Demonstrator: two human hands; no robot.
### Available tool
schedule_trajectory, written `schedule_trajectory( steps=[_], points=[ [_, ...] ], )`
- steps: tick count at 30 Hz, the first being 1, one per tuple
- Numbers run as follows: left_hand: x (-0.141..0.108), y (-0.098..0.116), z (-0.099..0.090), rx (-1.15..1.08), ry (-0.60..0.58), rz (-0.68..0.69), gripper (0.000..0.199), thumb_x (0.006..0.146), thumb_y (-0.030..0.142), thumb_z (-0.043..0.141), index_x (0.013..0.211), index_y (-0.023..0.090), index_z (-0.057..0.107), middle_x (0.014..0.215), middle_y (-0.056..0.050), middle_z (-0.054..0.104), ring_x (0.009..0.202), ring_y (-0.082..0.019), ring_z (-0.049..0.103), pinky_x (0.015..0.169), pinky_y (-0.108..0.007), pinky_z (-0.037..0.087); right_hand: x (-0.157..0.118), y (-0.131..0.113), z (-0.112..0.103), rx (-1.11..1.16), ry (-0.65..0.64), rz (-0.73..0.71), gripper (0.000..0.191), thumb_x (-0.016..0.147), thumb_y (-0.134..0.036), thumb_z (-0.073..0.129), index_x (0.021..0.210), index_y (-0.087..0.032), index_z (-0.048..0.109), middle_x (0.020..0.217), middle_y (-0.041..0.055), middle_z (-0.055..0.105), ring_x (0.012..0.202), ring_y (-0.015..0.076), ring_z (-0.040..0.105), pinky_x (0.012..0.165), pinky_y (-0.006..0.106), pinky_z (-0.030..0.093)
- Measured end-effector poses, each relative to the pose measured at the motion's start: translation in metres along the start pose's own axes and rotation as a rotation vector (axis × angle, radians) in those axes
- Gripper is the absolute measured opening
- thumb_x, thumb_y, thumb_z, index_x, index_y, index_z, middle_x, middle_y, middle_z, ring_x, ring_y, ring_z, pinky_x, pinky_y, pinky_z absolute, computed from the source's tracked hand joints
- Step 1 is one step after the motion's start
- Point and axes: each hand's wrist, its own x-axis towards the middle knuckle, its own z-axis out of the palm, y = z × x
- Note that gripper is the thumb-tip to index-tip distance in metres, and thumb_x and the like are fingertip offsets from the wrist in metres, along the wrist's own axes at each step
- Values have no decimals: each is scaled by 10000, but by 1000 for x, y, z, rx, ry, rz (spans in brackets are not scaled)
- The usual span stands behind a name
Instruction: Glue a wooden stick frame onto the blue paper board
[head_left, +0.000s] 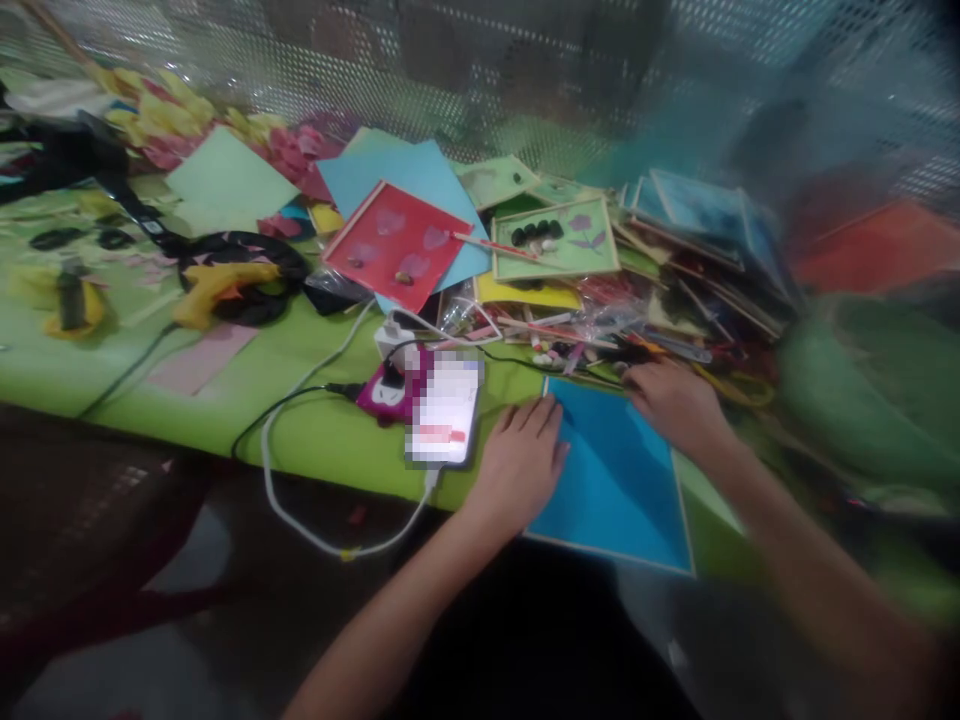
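Observation:
A blue square board point(611, 480) with thin pale strips along its bottom and right edges lies at the table's front edge, reaching slightly over it. My left hand point(521, 455) rests on its left side, fingers stretched out flat. At the board's top right corner is my right hand point(679, 405), its fingers bent and drawn together; what they hold, if anything, is hidden by blur. Just left of my left hand lies a phone point(450, 410) with a lit screen, leaning on a purple power strip point(390, 393).
Behind the board spreads a pile of small craft bits. A red framed card point(397, 245) and a green framed card point(555, 240) lie farther back. A yellow glue gun point(225, 290) sits at the left. A green bowl point(877, 390) stands right. A white cable point(274, 470) hangs over the edge.

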Motion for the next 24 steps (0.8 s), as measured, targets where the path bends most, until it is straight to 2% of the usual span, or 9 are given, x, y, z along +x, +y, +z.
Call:
schedule_trajectory(
  steps=[7, 11, 16, 20, 24],
  points=[
    [-10, 0, -5, -18, 16, 49, 402, 1113, 297, 445, 1428, 114, 614, 1508, -130, 649, 1385, -273, 621, 1197, -470, 473, -4, 9, 2, 28, -29, -24, 226, 969, -208, 538, 930, -174, 758, 898, 117, 779, 827, 260, 679, 712, 373, 416],
    [-13, 4, -10, -25, 4, 41, 363, 1110, 288, 462, 1388, 142, 644, 1422, -108, 710, 1301, -264, 668, 1129, -466, 516, -6, 11, 7, 35, -40, -31, 260, 995, -208, 495, 921, -162, 740, 883, 126, 769, 823, 265, 682, 746, 388, 437],
    [8, 3, -14, -4, 32, -47, 305, 1095, 250, 496, 1345, 200, 662, 1367, -87, 733, 1210, -271, 693, 1022, -481, 545, -12, 13, 12, 70, -43, -29, 246, 1002, -187, 476, 930, -166, 710, 862, 115, 761, 807, 247, 683, 759, 375, 428],
    [28, -2, -12, -2, 72, -106, 201, 1052, 148, 533, 1148, 171, 708, 1202, -90, 761, 1120, -275, 696, 979, -466, 552, -17, 10, 3, 136, -3, -8, 222, 1010, -196, 491, 955, -176, 705, 894, 106, 769, 813, 248, 690, 717, 361, 423],
    [28, -7, -8, -19, 94, -135, 127, 997, 98, 612, 1062, 167, 695, 1127, -85, 753, 1081, -271, 701, 981, -451, 554, -22, 0, -6, 266, 63, -58, 183, 1005, -220, 539, 1042, -205, 718, 1007, 94, 789, 885, 250, 714, 734, 349, 452]
  ],
)
